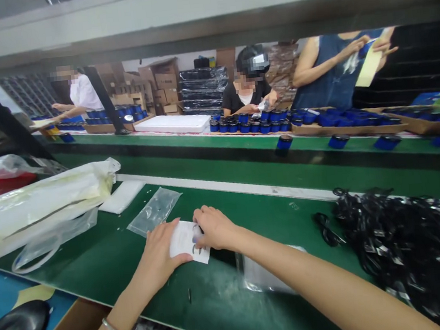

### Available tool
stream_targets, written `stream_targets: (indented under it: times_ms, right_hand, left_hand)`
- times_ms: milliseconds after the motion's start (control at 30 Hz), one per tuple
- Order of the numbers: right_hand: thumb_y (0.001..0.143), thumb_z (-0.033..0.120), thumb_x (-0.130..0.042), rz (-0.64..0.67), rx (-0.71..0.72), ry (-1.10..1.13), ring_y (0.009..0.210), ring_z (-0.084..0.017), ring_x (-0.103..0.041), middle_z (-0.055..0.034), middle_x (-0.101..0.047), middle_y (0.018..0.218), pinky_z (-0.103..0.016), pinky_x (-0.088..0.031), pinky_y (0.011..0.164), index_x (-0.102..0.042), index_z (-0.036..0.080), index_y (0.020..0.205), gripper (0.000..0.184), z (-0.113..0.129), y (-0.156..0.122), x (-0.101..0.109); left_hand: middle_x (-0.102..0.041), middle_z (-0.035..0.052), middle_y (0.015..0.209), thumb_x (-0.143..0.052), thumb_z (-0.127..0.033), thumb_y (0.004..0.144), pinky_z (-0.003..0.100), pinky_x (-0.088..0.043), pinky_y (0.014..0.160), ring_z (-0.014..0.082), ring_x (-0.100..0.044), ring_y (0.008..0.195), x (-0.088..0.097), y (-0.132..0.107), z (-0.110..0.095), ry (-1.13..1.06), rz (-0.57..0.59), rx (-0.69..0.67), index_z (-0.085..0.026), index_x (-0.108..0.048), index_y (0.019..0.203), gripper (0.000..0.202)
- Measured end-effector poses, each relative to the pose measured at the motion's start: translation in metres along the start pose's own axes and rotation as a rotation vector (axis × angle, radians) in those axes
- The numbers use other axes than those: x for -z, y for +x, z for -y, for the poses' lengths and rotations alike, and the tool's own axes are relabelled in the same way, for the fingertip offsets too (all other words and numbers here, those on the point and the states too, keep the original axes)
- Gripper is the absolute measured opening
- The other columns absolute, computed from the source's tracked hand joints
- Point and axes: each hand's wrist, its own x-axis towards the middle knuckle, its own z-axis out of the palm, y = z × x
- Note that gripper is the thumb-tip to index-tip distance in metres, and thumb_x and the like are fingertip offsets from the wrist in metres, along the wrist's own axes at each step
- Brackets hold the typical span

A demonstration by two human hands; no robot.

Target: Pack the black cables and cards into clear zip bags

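Observation:
On the green work surface (97, 260) lies a small white packet (184, 241), and both my hands rest on it. My left hand (159, 251) presses its left side with the fingers together and the thumb under the lower edge. My right hand (214, 228) is curled over its right end, fingertips pinching something small and bluish that I cannot make out. A clear empty plastic bag (154, 210) lies just beyond my left hand. Another clear bag (260, 278) lies partly under my right forearm.
A heap of black cords (410, 240) fills the right side. Large crumpled plastic bags (40, 203) sit at the left. Across the green belt (204, 159), three people handle several blue jars (251, 123) near cardboard trays and a white tray (173, 124).

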Motion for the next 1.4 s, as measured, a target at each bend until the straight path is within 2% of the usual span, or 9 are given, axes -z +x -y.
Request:
stream_targets:
  times_ms: [133, 300, 433, 500, 600, 833, 1067, 1200, 1400]
  right_hand:
    - [0.08, 0.022, -0.066, -0.091, -0.063, 0.109, 0.097, -0.022, -0.058, -0.0068, -0.062, 0.105, -0.038, -0.046, 0.082, -0.055, 0.014, 0.115, 0.038, 0.001, -0.001, -0.003]
    - [0.073, 0.017, -0.07, -0.179, -0.09, 0.219, 0.092, -0.026, -0.057, -0.0054, -0.067, 0.079, -0.035, -0.043, 0.077, -0.068, 0.017, 0.081, 0.008, 0.006, -0.01, -0.002]
    - [0.078, 0.016, -0.067, -0.249, -0.089, 0.329, 0.077, -0.016, -0.06, -0.0001, -0.066, 0.08, -0.025, -0.043, 0.066, -0.065, 0.019, 0.076, 0.004, 0.013, -0.036, -0.003]
    - [0.078, 0.013, -0.066, -0.278, -0.083, 0.371, 0.074, -0.013, -0.06, 0.0018, -0.065, 0.082, -0.022, -0.043, 0.064, -0.063, 0.02, 0.076, 0.007, 0.016, -0.053, -0.008]
    - [0.077, 0.01, -0.067, -0.311, -0.047, 0.394, 0.071, -0.011, -0.061, 0.0027, -0.063, 0.08, -0.02, -0.045, 0.062, -0.062, 0.02, 0.076, 0.011, 0.015, -0.071, -0.018]
    - [0.079, 0.009, -0.064, -0.392, 0.067, 0.18, 0.08, -0.019, -0.062, -0.007, -0.062, 0.099, -0.03, -0.052, 0.068, -0.059, 0.018, 0.111, 0.034, 0.005, -0.066, -0.03]
    - [0.08, 0.003, -0.057, -0.544, 0.235, -0.099, 0.079, -0.026, -0.059, -0.0114, -0.065, 0.09, -0.038, -0.05, 0.066, -0.064, 0.012, 0.097, 0.02, 0.011, -0.065, -0.039]
    - [0.088, 0.003, -0.041, -0.646, 0.36, -0.218, 0.085, -0.025, -0.06, -0.0146, -0.067, 0.096, -0.038, -0.05, 0.075, -0.062, 0.007, 0.108, 0.029, 0.012, -0.076, -0.041]
    - [0.093, 0.005, -0.03, -0.701, 0.411, -0.298, 0.097, -0.025, -0.061, -0.0141, -0.069, 0.105, -0.038, -0.05, 0.084, -0.062, 0.007, 0.111, 0.037, 0.013, -0.087, -0.044]
  left_hand:
    - [-0.05, 0.0117, 0.122, -0.072, -0.028, 0.067, 0.053, -0.031, 0.103, 0.0344, -0.043, 0.12, -0.004, -0.002, -0.001, -0.069, -0.085, 0.014, -0.019, -0.039, 0.134, 0.076]
    - [-0.046, 0.0113, 0.119, -0.074, -0.028, 0.062, 0.055, -0.03, 0.103, 0.0362, -0.041, 0.119, -0.005, -0.01, -0.007, -0.183, -0.215, 0.069, -0.019, -0.039, 0.135, 0.082]
    - [-0.048, 0.0139, 0.127, -0.068, -0.041, 0.07, 0.054, -0.034, 0.103, 0.0332, -0.045, 0.122, -0.007, -0.028, -0.014, -0.377, -0.291, 0.161, -0.019, -0.024, 0.141, 0.087]
    - [-0.062, 0.0091, 0.107, -0.058, -0.045, 0.078, 0.046, -0.047, 0.094, 0.0267, -0.061, 0.106, -0.01, -0.039, -0.018, -0.51, -0.295, 0.207, -0.019, -0.023, 0.139, 0.075]
    - [-0.066, 0.0027, 0.082, -0.055, -0.047, 0.079, 0.037, -0.055, 0.082, 0.0222, -0.069, 0.087, -0.019, -0.05, -0.02, -0.64, -0.3, 0.264, -0.017, -0.033, 0.13, 0.062]
    - [-0.068, 0.0074, 0.101, -0.062, -0.046, 0.073, 0.035, -0.053, 0.082, 0.0217, -0.066, 0.09, -0.026, -0.043, -0.016, -0.68, -0.267, 0.332, -0.019, -0.052, 0.113, 0.049]
    - [-0.07, 0.0023, 0.085, -0.066, -0.045, 0.069, 0.036, -0.05, 0.081, 0.0222, -0.064, 0.082, -0.018, -0.047, -0.014, -0.636, -0.246, 0.396, -0.021, -0.057, 0.111, 0.049]
    - [-0.071, 0.005, 0.089, -0.055, -0.053, 0.077, 0.032, -0.053, 0.076, 0.0223, -0.066, 0.083, -0.011, -0.056, -0.005, -0.685, -0.172, 0.396, -0.019, -0.065, 0.095, 0.039]
    - [-0.072, 0.0058, 0.087, -0.044, -0.055, 0.084, 0.031, -0.054, 0.085, 0.0195, -0.069, 0.082, -0.008, -0.061, 0.0, -0.798, -0.111, 0.385, -0.015, -0.067, 0.091, 0.046]
